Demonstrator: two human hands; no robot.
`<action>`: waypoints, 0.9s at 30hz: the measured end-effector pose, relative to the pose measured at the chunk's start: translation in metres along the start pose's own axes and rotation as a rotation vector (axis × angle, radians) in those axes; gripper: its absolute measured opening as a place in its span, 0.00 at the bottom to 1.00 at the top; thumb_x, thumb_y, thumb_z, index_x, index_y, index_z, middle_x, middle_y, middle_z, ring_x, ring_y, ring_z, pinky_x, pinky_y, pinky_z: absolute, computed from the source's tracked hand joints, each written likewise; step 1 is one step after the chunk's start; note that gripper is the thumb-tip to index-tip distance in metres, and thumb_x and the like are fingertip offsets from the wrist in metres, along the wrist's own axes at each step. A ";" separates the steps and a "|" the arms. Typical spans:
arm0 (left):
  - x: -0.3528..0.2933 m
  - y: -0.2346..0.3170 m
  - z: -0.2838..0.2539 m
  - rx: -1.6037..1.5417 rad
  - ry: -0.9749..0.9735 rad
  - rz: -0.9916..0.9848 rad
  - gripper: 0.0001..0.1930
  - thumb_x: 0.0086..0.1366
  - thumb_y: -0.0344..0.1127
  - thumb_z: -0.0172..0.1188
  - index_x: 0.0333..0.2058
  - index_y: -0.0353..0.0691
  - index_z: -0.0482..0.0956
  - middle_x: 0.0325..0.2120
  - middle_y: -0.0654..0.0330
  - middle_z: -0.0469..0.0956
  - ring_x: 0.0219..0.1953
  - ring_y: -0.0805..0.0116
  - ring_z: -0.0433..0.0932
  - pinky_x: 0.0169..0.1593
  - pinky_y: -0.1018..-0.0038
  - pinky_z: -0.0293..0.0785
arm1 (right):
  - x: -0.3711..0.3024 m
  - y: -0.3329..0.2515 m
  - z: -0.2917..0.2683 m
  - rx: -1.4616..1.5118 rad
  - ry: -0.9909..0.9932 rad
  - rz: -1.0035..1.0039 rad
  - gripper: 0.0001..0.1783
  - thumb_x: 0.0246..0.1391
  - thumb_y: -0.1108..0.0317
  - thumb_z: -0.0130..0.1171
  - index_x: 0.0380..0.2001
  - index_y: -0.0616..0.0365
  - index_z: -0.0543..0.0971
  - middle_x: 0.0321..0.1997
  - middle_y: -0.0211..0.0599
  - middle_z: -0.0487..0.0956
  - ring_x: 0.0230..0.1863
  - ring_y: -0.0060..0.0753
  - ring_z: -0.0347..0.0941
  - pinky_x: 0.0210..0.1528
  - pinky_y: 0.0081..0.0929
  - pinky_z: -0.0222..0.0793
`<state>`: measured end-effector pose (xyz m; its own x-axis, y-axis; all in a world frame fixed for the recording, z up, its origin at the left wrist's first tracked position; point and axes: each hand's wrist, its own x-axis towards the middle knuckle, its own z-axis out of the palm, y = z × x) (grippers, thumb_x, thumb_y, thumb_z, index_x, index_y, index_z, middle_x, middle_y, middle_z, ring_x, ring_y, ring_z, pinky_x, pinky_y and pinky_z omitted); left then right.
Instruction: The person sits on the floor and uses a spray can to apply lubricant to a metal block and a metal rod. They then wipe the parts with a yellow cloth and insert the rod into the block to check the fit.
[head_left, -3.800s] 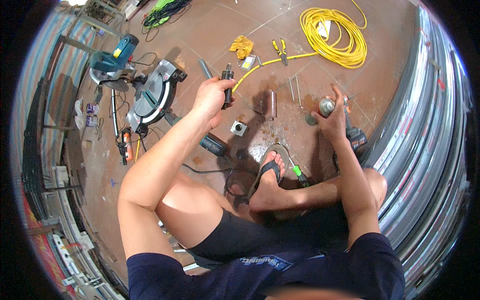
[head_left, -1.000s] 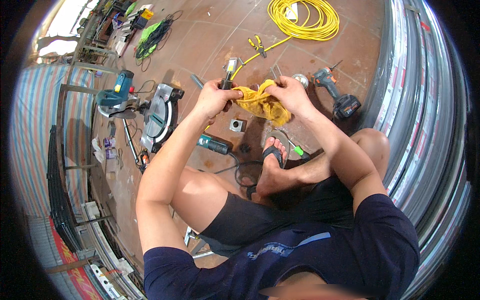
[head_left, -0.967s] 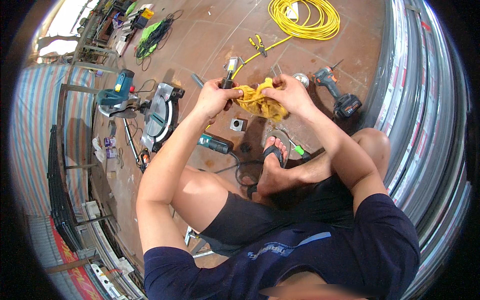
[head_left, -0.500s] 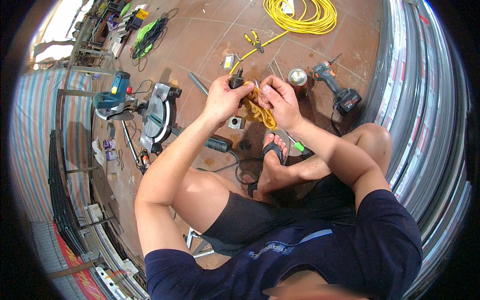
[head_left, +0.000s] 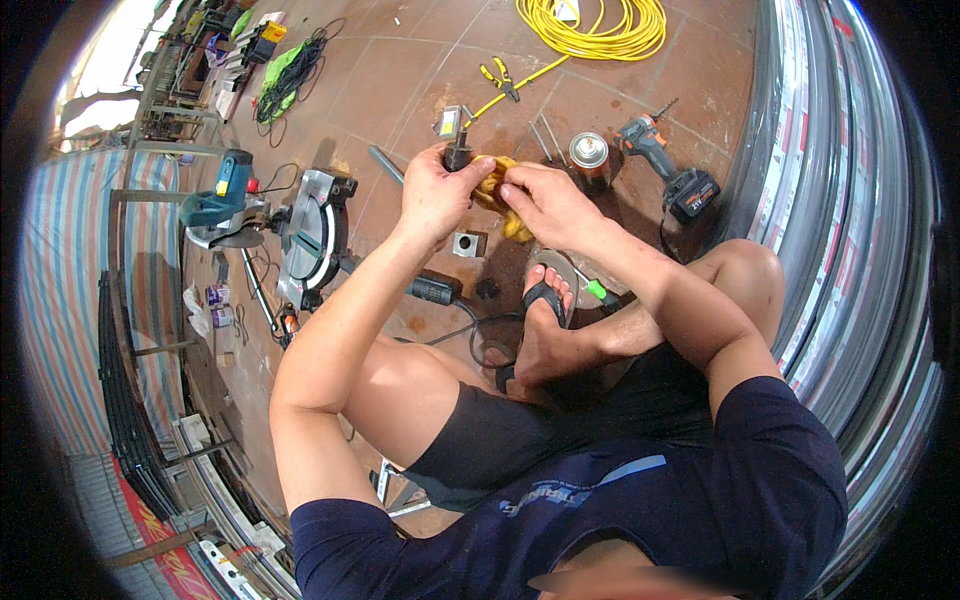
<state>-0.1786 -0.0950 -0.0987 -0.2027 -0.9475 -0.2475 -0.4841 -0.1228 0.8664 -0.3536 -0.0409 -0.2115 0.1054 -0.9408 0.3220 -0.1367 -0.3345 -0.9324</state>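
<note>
My left hand [head_left: 430, 203] is closed round a dark cylindrical metal part [head_left: 457, 157] with a thin shaft pointing up and away. My right hand [head_left: 552, 203] pinches a yellow cloth [head_left: 516, 229], bunched against the part between both hands. Part of the cloth hangs down below my fingers. The fingers hide the lower end of the metal part. Beneath my hands, a small metal block with a round hole [head_left: 467, 244] rests on the tiled floor. Just beyond my left hand lies a small silvery box-shaped piece [head_left: 449, 122].
A spray can [head_left: 589, 152] and a cordless drill [head_left: 655, 150] are at the right. Farther off lie yellow-handled pliers [head_left: 499, 78] and a coiled yellow hose [head_left: 590, 45]. A mitre saw [head_left: 315, 235] stands left; a corded power tool [head_left: 432, 289] lies near my legs. Wrapped metal profiles [head_left: 815, 200] line the right side.
My right hand has turned and lowered its fingers onto the cloth, closer to the metal part. My left hand keeps its hold, shifted slightly left. The whole view has shifted a little.
</note>
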 end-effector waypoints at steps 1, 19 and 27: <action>0.000 0.001 -0.001 -0.021 -0.013 -0.006 0.09 0.73 0.36 0.75 0.41 0.39 0.84 0.26 0.69 0.81 0.25 0.81 0.75 0.27 0.78 0.70 | 0.001 0.002 -0.001 -0.134 0.050 -0.062 0.11 0.75 0.68 0.57 0.43 0.68 0.78 0.36 0.50 0.80 0.38 0.56 0.79 0.46 0.47 0.77; 0.004 -0.001 -0.023 -0.088 -0.092 -0.029 0.10 0.71 0.34 0.77 0.40 0.37 0.84 0.27 0.68 0.81 0.24 0.79 0.75 0.28 0.77 0.71 | 0.017 -0.012 -0.048 -0.391 -0.298 0.316 0.20 0.64 0.57 0.72 0.46 0.65 0.88 0.42 0.56 0.90 0.45 0.50 0.89 0.52 0.45 0.82; 0.003 -0.023 -0.044 -0.013 -0.104 -0.079 0.12 0.73 0.38 0.76 0.39 0.40 0.83 0.27 0.68 0.80 0.24 0.78 0.75 0.27 0.76 0.69 | 0.027 -0.009 -0.058 0.769 -0.225 0.380 0.11 0.72 0.63 0.72 0.46 0.57 0.83 0.44 0.26 0.85 0.46 0.17 0.80 0.50 0.21 0.76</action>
<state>-0.1308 -0.1082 -0.1007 -0.2519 -0.8990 -0.3582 -0.4915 -0.2000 0.8476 -0.4067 -0.0665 -0.1852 0.3903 -0.9207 0.0038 0.4892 0.2038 -0.8480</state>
